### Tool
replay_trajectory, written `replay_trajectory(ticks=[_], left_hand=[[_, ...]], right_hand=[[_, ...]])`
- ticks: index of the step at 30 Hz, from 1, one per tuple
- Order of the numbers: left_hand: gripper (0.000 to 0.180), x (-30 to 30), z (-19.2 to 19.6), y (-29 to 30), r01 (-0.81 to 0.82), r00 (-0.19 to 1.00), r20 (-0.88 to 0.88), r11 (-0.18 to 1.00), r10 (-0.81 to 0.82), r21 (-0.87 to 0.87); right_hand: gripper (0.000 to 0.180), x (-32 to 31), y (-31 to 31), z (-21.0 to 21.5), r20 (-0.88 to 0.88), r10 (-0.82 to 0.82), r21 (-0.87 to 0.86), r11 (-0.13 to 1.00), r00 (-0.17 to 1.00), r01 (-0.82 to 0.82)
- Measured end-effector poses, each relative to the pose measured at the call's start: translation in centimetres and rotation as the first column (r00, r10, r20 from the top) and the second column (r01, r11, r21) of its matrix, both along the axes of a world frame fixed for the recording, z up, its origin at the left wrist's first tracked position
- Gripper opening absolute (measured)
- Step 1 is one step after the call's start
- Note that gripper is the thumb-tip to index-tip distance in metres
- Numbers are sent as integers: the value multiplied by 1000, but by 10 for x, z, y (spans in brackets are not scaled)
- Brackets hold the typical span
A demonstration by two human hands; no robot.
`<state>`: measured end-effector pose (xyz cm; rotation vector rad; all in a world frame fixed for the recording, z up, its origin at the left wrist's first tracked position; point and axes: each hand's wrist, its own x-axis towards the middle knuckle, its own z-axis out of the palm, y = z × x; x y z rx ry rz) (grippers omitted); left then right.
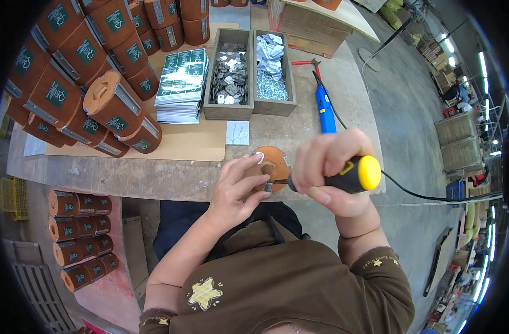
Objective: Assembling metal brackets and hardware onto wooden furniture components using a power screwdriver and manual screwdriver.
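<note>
Steadying the brown canister (pixel 277 157) near the table's edge, the left hand (pixel 232 192) had its fingers bunched at the near side of the round top, around a small metal piece (pixel 268 188). The gap between thumb and fingers was narrow; whether they truly pinched the metal could not be told. The right hand (pixel 331 172) was wrapped firmly about a yellow and black screwdriver (pixel 356 179), its shaft aimed leftward at that metal, probably so the wrist could turn it while the other hand stopped the piece slipping.

The canister sat upright on the table (pixel 176 177), just beyond the left fingertips and to the left of the right fist, seemingly placed close to the body for leverage. Past it stood a wooden box of metal parts (pixel 228 83) and another of screws (pixel 273 89), likely set there for easy reach. A blue power tool (pixel 325 108) lay beyond the right hand.
</note>
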<state>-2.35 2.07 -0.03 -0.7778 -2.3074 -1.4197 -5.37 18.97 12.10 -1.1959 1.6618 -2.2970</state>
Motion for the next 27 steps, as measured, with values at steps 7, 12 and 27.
replay_trajectory(ticks=[7, 12, 27], left_hand=[[34, 2, -3, 0, -16, 1000, 10, 1000, 16, -6], [33, -1, -3, -3, 17, 1000, 21, 1000, -16, -22], [29, 1, 5, 2, 23, 999, 45, 1000, -22, -14]], right_hand=[[42, 14, -23, 15, -27, -422, -42, 906, 906, 421], [30, 10, -21, 10, -269, -500, 114, 832, 823, 543], [15, -25, -7, 6, -37, 110, -245, 963, 993, -116]])
